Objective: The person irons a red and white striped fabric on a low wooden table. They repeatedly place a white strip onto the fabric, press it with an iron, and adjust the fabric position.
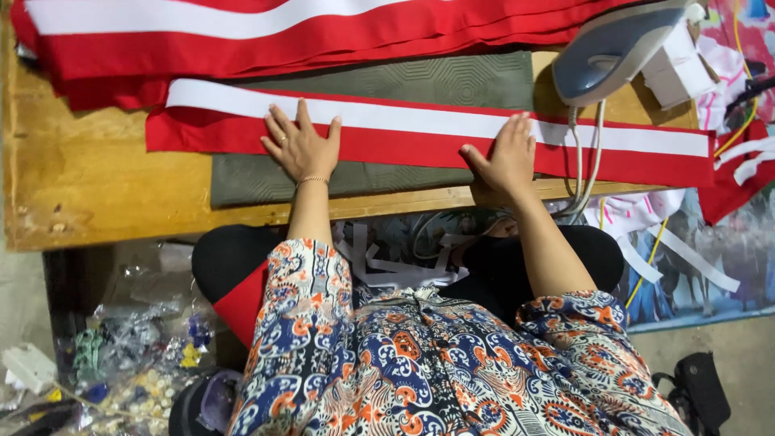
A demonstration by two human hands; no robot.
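Note:
A long red fabric strip with a white band (pixel 420 133) lies across a grey-green pad (pixel 387 85) on a low wooden table (pixel 89 186). My left hand (pixel 301 145) lies flat on the strip, fingers spread, with a ring and a bracelet at the wrist. My right hand (pixel 507 157) presses flat on the strip further right, fingers together. Neither hand grips anything. An electric iron (pixel 617 48) stands on its heel at the table's far right, its cord (pixel 585 173) hanging over the table's front edge.
A stack of red and white fabric (pixel 282 36) fills the back of the table. White ribbon scraps (pixel 404 262) lie in my lap. Clear bags of small beads (pixel 129 347) sit on the floor at the left. A black bag (pixel 698 391) rests at lower right.

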